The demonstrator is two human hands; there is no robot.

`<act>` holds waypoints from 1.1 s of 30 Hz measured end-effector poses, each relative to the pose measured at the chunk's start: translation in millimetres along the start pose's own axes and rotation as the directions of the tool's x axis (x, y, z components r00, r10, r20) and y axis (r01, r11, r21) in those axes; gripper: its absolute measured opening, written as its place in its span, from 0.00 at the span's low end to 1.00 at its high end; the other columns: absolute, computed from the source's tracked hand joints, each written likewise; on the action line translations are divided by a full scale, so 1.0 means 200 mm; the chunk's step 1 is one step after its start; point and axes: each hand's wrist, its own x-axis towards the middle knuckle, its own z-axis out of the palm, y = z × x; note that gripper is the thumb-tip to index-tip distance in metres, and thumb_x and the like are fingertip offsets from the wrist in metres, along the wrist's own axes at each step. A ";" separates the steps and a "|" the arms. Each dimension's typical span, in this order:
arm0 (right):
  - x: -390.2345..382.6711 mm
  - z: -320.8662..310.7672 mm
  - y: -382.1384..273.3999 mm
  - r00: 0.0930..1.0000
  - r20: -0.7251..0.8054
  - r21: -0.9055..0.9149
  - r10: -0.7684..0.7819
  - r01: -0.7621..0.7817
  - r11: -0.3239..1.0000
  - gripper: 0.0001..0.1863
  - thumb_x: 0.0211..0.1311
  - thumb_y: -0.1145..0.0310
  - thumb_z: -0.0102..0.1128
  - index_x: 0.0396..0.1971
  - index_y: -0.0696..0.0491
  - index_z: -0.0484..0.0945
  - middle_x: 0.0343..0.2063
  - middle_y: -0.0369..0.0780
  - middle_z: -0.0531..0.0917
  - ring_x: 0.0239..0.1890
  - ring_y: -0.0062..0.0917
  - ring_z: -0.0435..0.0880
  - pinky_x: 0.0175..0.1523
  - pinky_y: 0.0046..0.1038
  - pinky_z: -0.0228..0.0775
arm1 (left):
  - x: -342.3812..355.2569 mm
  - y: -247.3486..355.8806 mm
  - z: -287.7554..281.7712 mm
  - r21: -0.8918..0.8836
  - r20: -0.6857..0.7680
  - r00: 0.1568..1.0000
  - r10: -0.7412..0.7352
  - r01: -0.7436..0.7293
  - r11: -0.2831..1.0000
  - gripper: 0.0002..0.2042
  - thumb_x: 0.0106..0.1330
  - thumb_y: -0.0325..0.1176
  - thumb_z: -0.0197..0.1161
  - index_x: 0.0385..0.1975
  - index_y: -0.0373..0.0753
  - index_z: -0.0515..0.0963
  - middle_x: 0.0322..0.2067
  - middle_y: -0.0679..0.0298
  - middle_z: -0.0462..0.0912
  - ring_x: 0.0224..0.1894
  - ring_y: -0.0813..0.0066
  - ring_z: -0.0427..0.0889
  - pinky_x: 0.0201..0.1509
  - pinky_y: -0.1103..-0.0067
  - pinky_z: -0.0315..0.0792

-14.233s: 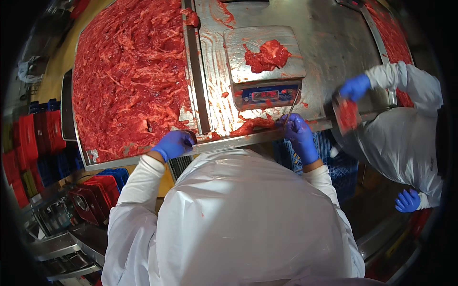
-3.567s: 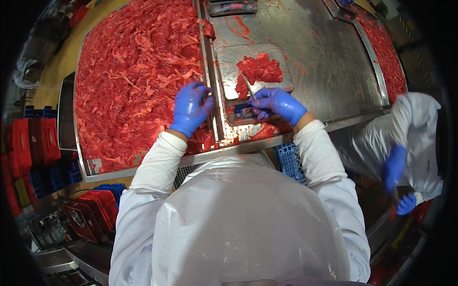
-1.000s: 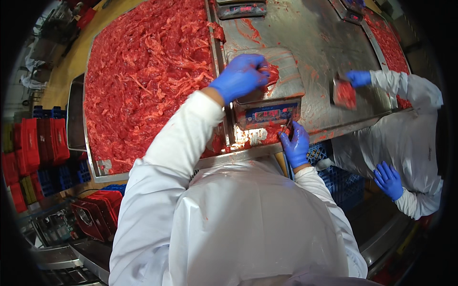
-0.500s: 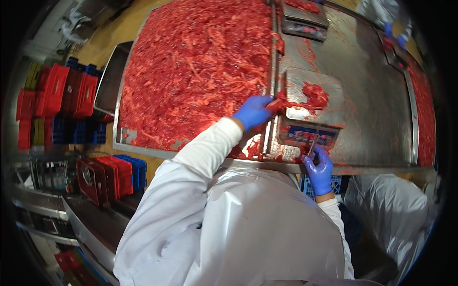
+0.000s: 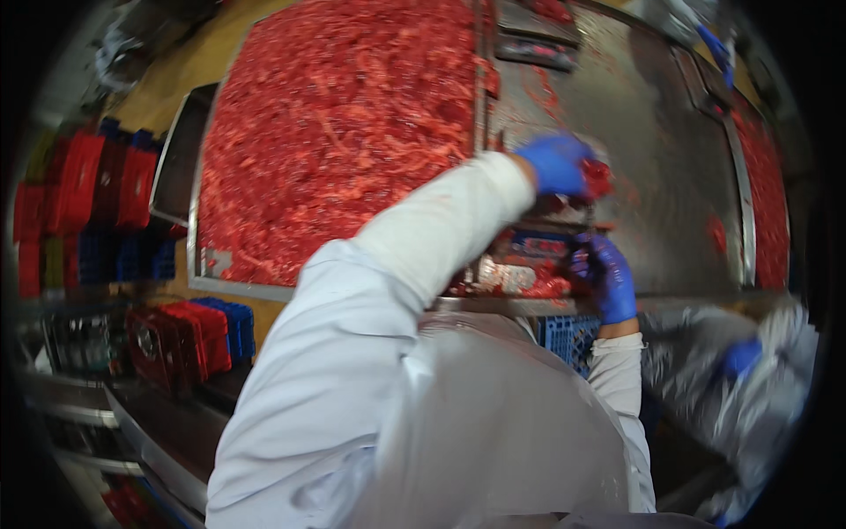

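Note:
My left hand (image 5: 555, 165), in a blue glove and smeared by motion, reaches over the weighing scale and grips a piece of dark red raw meat (image 5: 597, 179). Under that hand the scale's steel plate is mostly hidden; its blue display panel (image 5: 539, 245) faces me. My right hand (image 5: 610, 278), also in a blue glove, is closed at the table's near edge, just right of the display. A slim knife showed in it a moment ago; blur and the fingers hide it now. Meat scraps (image 5: 548, 284) lie beside my right fingers.
A wide heap of raw meat strips (image 5: 344, 132) fills the left side of the steel table, behind a metal divider (image 5: 480, 106). Another scale (image 5: 538, 48) stands farther back. Red crates (image 5: 198, 331) are stacked at left. Co-workers in pale protective clothing (image 5: 740, 379) stand at right.
My left hand has moved right, from the divider to over the scale, and has taken hold of the meat there. My right hand has shifted slightly up and right. The view has turned a little.

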 end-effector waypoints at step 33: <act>0.07 0.22 -0.09 0.993 0.032 -0.240 -0.117 0.121 0.963 0.15 0.69 0.67 0.70 0.49 0.61 0.82 0.37 0.37 0.85 0.41 0.22 0.85 0.51 0.25 0.78 | -0.14 -0.22 0.14 0.482 -0.119 0.965 0.232 -0.148 0.863 0.12 0.63 0.36 0.70 0.42 0.38 0.85 0.46 0.55 0.85 0.51 0.52 0.83 0.56 0.64 0.79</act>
